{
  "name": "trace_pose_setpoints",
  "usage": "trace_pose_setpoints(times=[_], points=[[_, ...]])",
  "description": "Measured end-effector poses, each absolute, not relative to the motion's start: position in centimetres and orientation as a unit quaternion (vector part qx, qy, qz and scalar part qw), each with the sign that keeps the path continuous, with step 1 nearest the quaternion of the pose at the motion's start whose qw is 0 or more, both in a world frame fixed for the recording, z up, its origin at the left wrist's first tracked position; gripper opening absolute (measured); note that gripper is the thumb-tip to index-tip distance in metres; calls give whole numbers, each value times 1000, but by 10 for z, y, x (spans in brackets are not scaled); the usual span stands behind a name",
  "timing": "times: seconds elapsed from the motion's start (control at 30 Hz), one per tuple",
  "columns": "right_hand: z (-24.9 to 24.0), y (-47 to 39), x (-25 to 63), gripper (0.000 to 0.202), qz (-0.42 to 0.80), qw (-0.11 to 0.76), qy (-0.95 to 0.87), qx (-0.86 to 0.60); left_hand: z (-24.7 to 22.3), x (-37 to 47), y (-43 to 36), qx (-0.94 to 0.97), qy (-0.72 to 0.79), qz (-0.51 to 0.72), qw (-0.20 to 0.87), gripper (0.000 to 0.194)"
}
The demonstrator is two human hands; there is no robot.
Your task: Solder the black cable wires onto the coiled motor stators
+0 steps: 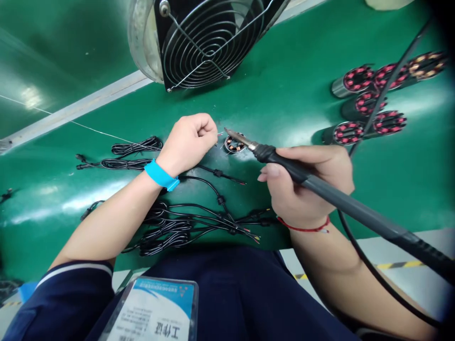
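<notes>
My right hand is wrapped round the dark handle of a soldering iron. The iron's tip points up and left, over a small motor stator with copper windings on the green bench. Just left of that stator, my left hand pinches a thin cable end; short coloured wire ends poke out past its fingertips, close to the iron's tip. Whether tip and wires touch, I cannot tell. The cable's body is mostly hidden by the hand, which has a blue wrist strap behind it.
A fan with a wire guard stands at the back. Several stators with pink windings stand at right, crossed by the iron's black cord. Bundled black cables lie near the front edge, others at left.
</notes>
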State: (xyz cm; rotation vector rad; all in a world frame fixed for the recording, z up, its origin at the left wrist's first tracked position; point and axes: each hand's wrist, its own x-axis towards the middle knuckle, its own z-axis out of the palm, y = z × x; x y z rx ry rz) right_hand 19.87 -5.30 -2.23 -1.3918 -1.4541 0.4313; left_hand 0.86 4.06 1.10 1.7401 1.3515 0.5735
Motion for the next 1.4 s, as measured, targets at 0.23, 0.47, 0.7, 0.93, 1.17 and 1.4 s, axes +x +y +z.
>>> trace_pose_setpoints(times=[0.23, 0.47, 0.7, 0.93, 1.17, 1.4], points=[[-21, -55, 201, 23, 189, 503, -600, -592, 10, 9, 41, 706, 536, 220, 407, 17], [-26, -53, 202, 22, 176, 529, -605, -568, 7, 9, 42, 699, 524, 256, 413, 20], [-23, -51, 202, 20, 194, 510, -610, -575, 5, 9, 44, 702, 520, 261, 410, 21], [-23, -50, 203, 23, 174, 534, -608, -561, 4, 8, 44, 716, 513, 260, 395, 20], [-14, -42, 202, 25, 192, 526, -640, -526, 2, 7, 45, 727, 504, 262, 386, 17], [19, -27, 197, 28, 282, 445, -662, -533, 6, 9, 45, 709, 526, 256, 394, 18]])
